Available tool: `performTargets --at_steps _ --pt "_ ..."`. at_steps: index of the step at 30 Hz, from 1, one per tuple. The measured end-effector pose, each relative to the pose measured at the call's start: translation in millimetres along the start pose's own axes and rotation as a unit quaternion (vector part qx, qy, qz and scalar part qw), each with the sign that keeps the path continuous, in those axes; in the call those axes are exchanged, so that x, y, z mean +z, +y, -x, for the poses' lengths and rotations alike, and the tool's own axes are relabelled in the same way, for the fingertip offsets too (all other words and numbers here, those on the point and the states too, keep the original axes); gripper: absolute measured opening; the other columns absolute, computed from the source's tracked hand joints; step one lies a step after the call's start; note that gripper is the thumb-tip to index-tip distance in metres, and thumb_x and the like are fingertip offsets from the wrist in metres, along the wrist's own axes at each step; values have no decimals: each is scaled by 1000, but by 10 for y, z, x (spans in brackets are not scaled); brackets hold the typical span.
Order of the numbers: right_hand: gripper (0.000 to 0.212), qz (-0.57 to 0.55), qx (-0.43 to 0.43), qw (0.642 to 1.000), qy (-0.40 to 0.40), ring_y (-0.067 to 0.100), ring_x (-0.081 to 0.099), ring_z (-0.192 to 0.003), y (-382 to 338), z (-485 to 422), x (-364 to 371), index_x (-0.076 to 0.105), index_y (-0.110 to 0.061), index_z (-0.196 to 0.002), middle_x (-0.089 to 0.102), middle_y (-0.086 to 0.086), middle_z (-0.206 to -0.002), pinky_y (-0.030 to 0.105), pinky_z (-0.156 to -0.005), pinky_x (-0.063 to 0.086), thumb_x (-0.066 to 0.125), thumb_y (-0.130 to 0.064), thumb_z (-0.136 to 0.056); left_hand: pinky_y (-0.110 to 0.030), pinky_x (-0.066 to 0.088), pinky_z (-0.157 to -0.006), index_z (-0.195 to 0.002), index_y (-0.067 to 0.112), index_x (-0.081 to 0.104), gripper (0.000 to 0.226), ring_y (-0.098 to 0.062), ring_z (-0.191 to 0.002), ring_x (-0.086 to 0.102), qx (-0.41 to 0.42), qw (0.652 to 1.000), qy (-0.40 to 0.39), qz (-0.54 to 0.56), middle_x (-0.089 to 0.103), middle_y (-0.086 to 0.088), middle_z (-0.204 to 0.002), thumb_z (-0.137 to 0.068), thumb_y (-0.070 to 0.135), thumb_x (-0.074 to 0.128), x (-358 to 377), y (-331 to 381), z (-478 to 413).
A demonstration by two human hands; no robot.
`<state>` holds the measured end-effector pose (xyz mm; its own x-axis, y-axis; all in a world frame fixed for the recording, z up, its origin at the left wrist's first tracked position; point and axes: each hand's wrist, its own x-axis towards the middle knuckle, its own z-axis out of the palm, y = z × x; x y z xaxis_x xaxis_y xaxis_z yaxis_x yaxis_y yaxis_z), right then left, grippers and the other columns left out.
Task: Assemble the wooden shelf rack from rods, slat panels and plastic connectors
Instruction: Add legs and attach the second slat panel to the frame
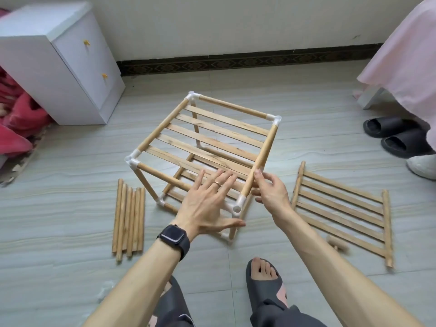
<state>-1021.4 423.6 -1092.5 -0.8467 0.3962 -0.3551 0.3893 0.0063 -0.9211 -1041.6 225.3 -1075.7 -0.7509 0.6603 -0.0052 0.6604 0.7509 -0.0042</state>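
Centrally, the half-built rack (162, 126) stands on the floor (70, 208). The left hand (207, 201), fingers spread wide, lies over its top slat panel (212, 138) at 6 o'clock, while the right hand (271, 192) pinches the side rod (263, 152) at 5 o'clock.

We saw the half-built rack (265, 147) upright at centre with white connectors (237, 206), loose rods (128, 218) lower left, slat panel (341, 215) flat at right.

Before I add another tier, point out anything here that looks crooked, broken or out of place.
The rack shows no obvious fault, though the left hand hides part of its near rail. One short wooden stub lies loose beside the spare slat panel, and the floor edge at far left looks crumbled.
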Motion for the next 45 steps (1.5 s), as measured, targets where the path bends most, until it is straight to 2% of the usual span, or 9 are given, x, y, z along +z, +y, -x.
performTargets --at_steps 5,9,14,19,22,25,32,38,45 --pt "53 180 -152 971 39 3 56 -111 233 554 -68 50 -27 -135 58 -14 -124 31 -96 48 58 -59 -94 -52 1 -126 -160 35 17 88 -20 -156 2 -99 995 -9 -17 12 1 -169 -88 85 20 -57 -612 409" --pt "70 352 -349 868 30 15 37 -137 135 829 111 47 -15 -146 45 -2 -145 33 -112 36 58 -57 -90 -49 18 -119 -135 44 52 64 -24 -145 35 -155 987 -36 -39 53 1 -146 -93 73 14 -217 -630 456" --pt "94 576 -288 764 -44 29 -2 -156 -46 647 303 11 -16 -161 5 11 -169 46 -123 -8 58 -48 -86 -32 33 -101 -122 38 56 55 -19 -108 56 -74 997 -1 -11 62 7 -111 -92 76 32 -233 -205 322" --pt "81 639 -270 719 -35 25 37 -137 -160 263 10 28 -20 -153 42 1 -148 44 -123 11 53 -29 -77 -43 22 -120 -155 35 21 86 -23 -147 27 -121 992 -41 -21 35 -1 -158 -84 65 59 -251 -426 350" --pt "76 633 -289 718 -26 26 52 -121 -157 101 -195 51 -22 -138 56 2 -128 42 -119 25 59 -28 -62 -49 18 -122 -156 25 22 88 -22 -149 24 -164 981 -85 -59 36 -1 -158 -81 54 59 -212 -735 529" --pt "72 619 -336 710 10 29 62 -100 -123 39 -244 67 -18 -119 64 4 -107 44 -104 44 62 -29 -48 -45 47 -105 -135 15 57 74 -26 -128 53 -136 988 -41 -58 63 -6 -132 -65 38 68 -128 -757 645" --pt "68 617 -358 700 24 30 64 -94 -112 -24 -246 69 -18 -113 67 3 -101 45 -99 46 62 -29 -46 -38 59 -77 -104 12 69 63 -28 -99 67 -118 988 84 -63 72 -7 -97 -42 25 73 -36 -715 616" --pt "76 672 -267 690 -37 22 47 -127 -168 94 -266 48 -30 -140 53 -5 -129 39 -120 24 58 -34 -64 -39 34 -115 -145 17 41 77 -23 -149 28 -194 980 1 48 50 -5 -147 -72 17 64 0 -585 706" --pt "95 685 -170 694 -145 27 22 -143 -299 535 -236 21 -35 -154 24 1 -154 45 -123 13 55 -44 -66 -39 15 -124 -156 21 23 90 -18 -152 10 -158 983 -34 88 31 -2 -160 -79 34 70 -3 -516 1029"
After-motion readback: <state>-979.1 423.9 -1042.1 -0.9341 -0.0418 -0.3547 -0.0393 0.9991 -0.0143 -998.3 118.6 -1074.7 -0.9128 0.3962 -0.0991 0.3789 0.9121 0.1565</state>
